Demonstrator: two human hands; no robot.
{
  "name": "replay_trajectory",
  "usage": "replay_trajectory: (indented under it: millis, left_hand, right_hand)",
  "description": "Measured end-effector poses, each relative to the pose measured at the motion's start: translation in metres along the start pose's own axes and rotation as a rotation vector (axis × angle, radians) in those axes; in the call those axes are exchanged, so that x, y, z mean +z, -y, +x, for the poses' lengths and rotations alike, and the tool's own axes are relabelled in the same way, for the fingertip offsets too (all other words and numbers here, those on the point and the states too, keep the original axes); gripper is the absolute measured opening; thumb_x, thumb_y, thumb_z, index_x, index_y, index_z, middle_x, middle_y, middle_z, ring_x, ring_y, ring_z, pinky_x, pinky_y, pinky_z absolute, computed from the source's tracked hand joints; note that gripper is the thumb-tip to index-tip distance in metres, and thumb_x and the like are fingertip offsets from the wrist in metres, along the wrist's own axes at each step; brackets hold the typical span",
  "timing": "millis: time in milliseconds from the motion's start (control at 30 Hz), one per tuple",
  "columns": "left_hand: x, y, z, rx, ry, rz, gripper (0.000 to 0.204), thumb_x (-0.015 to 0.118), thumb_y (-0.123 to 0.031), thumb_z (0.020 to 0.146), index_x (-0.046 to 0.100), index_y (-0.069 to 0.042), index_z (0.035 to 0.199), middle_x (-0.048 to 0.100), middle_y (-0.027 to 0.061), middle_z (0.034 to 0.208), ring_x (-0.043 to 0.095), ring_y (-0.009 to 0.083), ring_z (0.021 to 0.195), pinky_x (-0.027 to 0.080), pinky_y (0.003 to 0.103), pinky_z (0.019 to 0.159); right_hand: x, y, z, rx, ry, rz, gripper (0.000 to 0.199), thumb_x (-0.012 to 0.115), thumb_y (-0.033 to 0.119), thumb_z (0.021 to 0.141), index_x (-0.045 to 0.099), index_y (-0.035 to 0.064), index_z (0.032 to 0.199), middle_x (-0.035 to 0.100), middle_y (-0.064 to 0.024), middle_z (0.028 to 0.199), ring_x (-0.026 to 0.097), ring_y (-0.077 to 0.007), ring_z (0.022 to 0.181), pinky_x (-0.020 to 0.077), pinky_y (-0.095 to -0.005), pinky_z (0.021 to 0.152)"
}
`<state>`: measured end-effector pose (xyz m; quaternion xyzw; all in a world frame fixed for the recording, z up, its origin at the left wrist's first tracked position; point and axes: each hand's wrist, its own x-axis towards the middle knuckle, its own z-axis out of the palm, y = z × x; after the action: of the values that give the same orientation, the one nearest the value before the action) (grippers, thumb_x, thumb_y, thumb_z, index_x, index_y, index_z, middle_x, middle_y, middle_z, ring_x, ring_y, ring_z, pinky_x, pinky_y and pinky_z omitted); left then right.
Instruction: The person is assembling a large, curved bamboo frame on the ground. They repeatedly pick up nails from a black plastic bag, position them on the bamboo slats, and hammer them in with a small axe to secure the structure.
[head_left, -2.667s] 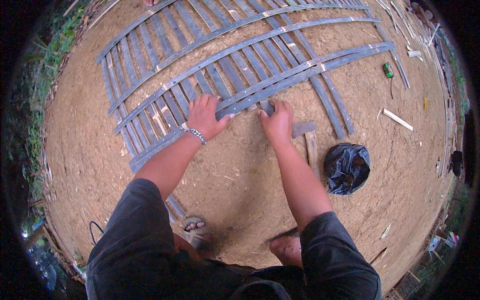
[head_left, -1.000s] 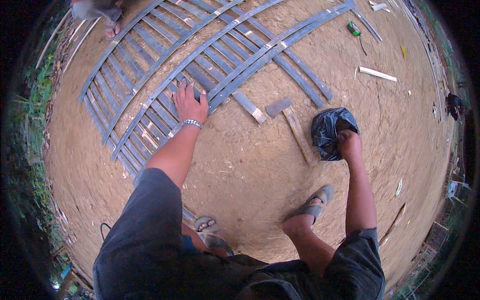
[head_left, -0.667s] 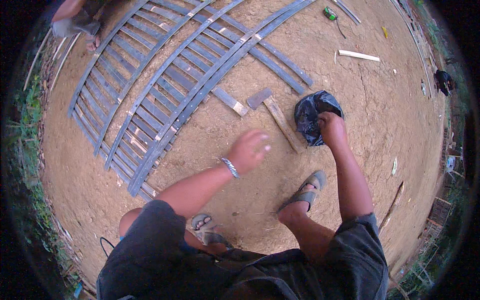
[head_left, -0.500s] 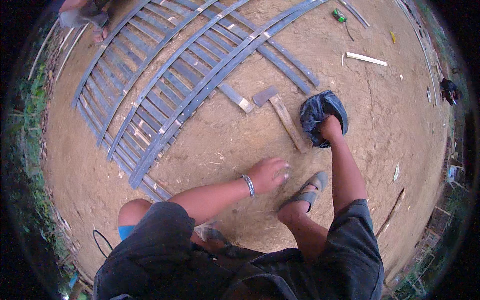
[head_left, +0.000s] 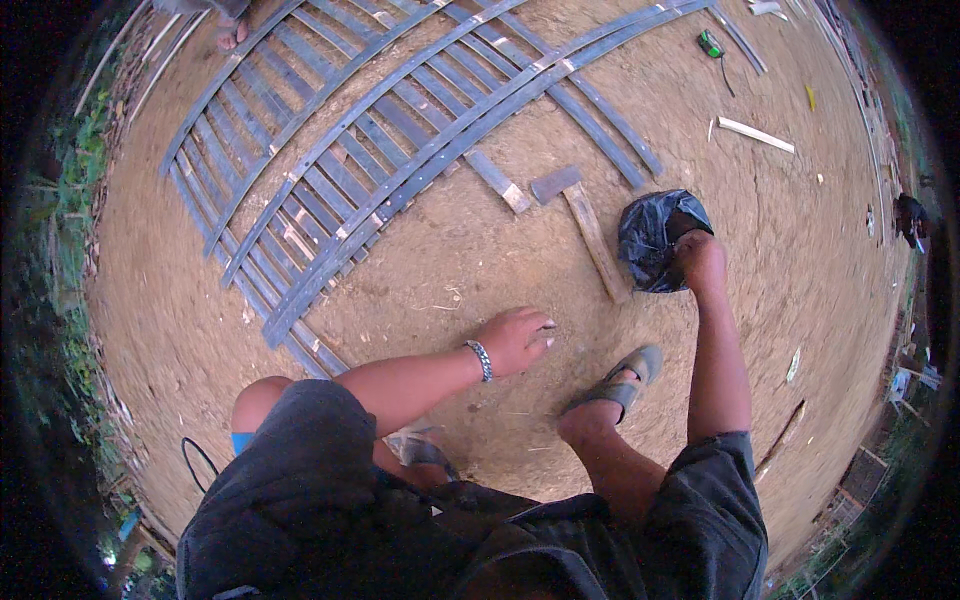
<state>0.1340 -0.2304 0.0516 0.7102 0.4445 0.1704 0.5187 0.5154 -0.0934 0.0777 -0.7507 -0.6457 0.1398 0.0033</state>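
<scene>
My right hand reaches into the mouth of a black plastic bag on the dirt ground; its fingers are hidden inside. My left hand, a metal bracelet at its wrist, hovers over the ground near my right foot. Its fingers are bent and apart, and I see nothing held in them. Beside the bag lies a hammer with a wooden handle and a broad grey head. A short dark slat with a pale end rests left of the hammer.
Dark slatted panels with long curved rails cover the ground at the upper left. Farther right lie a green tape measure and a pale wood strip. Another person's foot shows at the far left. A stick lies at right.
The view has shifted a little, so the ground things appear farther right. My left hand has drawn back slightly to the left, its fingers more bent. My right hand stays in the bag.
</scene>
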Motion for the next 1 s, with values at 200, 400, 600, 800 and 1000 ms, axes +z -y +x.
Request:
replay_trajectory:
  millis: [200, 400, 600, 800, 1000]
  left_hand:
    - [-0.020, 0.005, -0.006, -0.050, -0.009, 0.048, 0.032, 0.065, -0.027, 0.092, 0.067, -0.004, 0.114, 0.067, 0.0165, 0.113, 0.063, 0.0381, 0.107, 0.052, 0.047, 0.093]
    - [0.001, 0.024, -0.015, -0.057, 0.035, 0.107, 0.033, 0.064, -0.024, 0.092, 0.068, -0.006, 0.119, 0.066, 0.0180, 0.120, 0.063, 0.0384, 0.111, 0.050, 0.046, 0.098]
    - [-0.002, 0.028, -0.016, -0.176, -0.138, 0.012, 0.033, 0.066, -0.023, 0.092, 0.067, -0.005, 0.120, 0.067, 0.0180, 0.121, 0.066, 0.0362, 0.107, 0.052, 0.045, 0.095]
    - [-0.029, 0.025, -0.002, -0.310, -0.605, -0.151, 0.027, 0.071, -0.018, 0.090, 0.069, -0.001, 0.111, 0.070, 0.0171, 0.107, 0.069, 0.0293, 0.097, 0.054, 0.038, 0.085]
    - [-0.041, 0.022, -0.001, -0.243, -0.229, -0.069, 0.025, 0.074, -0.021, 0.088, 0.071, -0.004, 0.107, 0.072, 0.0153, 0.093, 0.071, 0.0288, 0.088, 0.055, 0.039, 0.081]
  right_hand:
    - [-0.072, 0.132, -0.021, -0.220, -0.005, 0.368, 0.015, 0.075, 0.017, 0.085, 0.075, 0.0054, 0.094, 0.073, -0.0162, 0.098, 0.072, -0.0328, 0.091, 0.0554, -0.0408, 0.082]
    - [0.031, 0.249, -0.010, -0.332, 0.273, 0.479, 0.022, 0.077, 0.015, 0.082, 0.076, 0.0042, 0.101, 0.074, -0.0144, 0.092, 0.072, -0.0278, 0.086, 0.0554, -0.0370, 0.079]
    - [0.090, 0.265, -0.013, -0.215, 0.255, 0.530, 0.027, 0.073, 0.012, 0.082, 0.075, 0.0066, 0.108, 0.073, -0.0171, 0.088, 0.072, -0.0300, 0.084, 0.0552, -0.0410, 0.077]
    - [0.069, 0.234, -0.049, -0.279, 0.323, 0.414, 0.026, 0.072, 0.010, 0.083, 0.069, 0.0046, 0.108, 0.073, -0.0150, 0.087, 0.072, -0.0295, 0.081, 0.0554, -0.0411, 0.074]
    - [0.048, 0.218, -0.084, -0.231, 0.603, 0.473, 0.030, 0.077, 0.012, 0.078, 0.067, 0.0076, 0.106, 0.073, -0.0148, 0.088, 0.072, -0.0332, 0.085, 0.0559, -0.0439, 0.075]
